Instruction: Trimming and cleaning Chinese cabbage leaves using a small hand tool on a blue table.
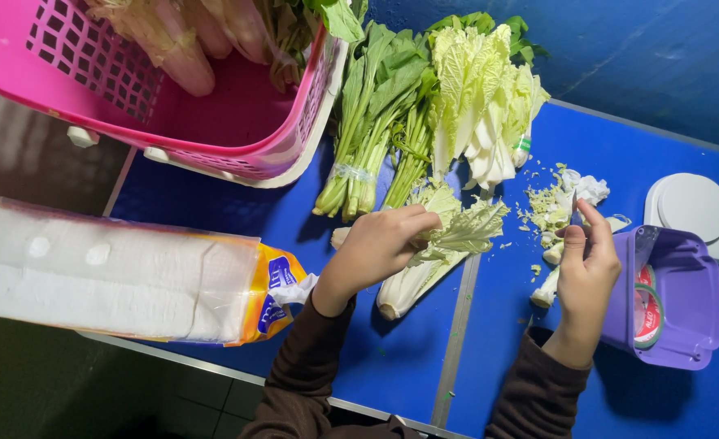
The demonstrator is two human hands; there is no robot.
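Yellow-blue pack (272, 301) — beside left hand (376, 248) gripping cabbage (437, 252).

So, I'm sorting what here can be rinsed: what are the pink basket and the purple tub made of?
The pink basket looks like moulded plastic: glossy, with a regular lattice of holes in its walls. The purple tub also seems to be plastic, smooth and opaque with a softly shiny rim.

Basket (237, 154) left of greens (376, 114), tub (685, 301) far right, cabbage (441, 244) btwn.
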